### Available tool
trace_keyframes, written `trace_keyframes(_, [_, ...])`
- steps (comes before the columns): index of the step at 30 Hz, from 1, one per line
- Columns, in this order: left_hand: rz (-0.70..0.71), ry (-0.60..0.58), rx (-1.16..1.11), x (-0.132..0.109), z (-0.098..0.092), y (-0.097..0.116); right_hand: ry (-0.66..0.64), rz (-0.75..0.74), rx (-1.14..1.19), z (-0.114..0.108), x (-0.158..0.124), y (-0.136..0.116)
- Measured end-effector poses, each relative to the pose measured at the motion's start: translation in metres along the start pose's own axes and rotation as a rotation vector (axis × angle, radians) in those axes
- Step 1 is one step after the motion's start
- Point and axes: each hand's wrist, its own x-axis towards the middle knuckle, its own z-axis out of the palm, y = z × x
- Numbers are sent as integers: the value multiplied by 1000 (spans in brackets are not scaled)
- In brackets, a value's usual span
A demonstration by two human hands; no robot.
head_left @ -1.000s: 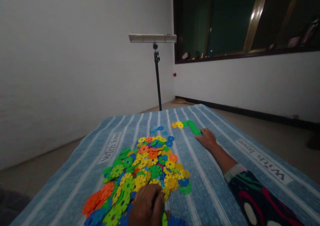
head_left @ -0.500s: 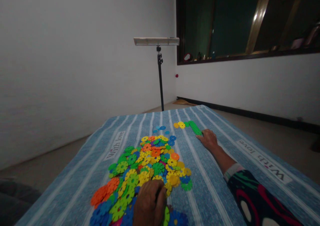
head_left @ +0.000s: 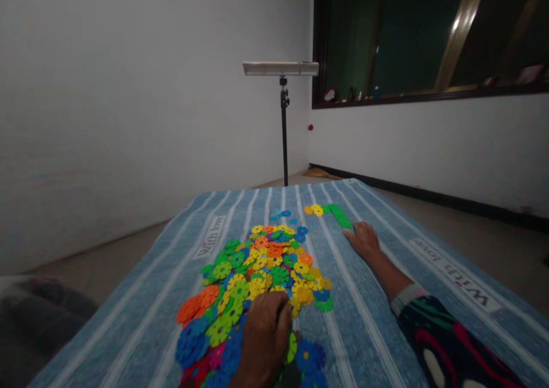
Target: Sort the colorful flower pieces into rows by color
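A heap of notched plastic discs (head_left: pixel 259 265) in yellow, green, orange and blue is spread over a striped blue cloth (head_left: pixel 146 296). My left hand (head_left: pixel 266 334) rests over the near part of the heap with its fingers curled; whatever lies beneath the fingertips is hidden. Farther off, my right hand (head_left: pixel 363 239) touches the near end of a green row of discs (head_left: pixel 340 216). Its thumb and fingers look apart, with no disc between them. Yellow discs (head_left: pixel 317 210) lie just left of the green row.
A few blue discs (head_left: pixel 282 213) lie beyond the heap. Behind the cloth's far edge stands a black pole (head_left: pixel 284 142) with a flat lamp (head_left: pixel 281 68) on top. Grey fabric (head_left: pixel 47 319) shows at the lower left.
The whole view has shifted slightly, so things appear farther right. My right hand's thumb is a little clear of the green row's side. My left hand stays over the heap.
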Motion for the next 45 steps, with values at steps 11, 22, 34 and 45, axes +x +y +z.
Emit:
trace_keyframes(11, [-48,-148,44,4,-6,14,-30,-131,-10,-13,-61,-4])
trace_keyframes(22, [-53,-191,74,4,-5,18,-7,-384,222,-25,-119,-15])
trace_keyframes(34, [-70,-190,67,0,-6,21,20,-641,496,-40,-153,-42])
trace_keyframes(45, [-128,-181,56,-2,-5,21,-2,-650,542,-38,-153,-36])
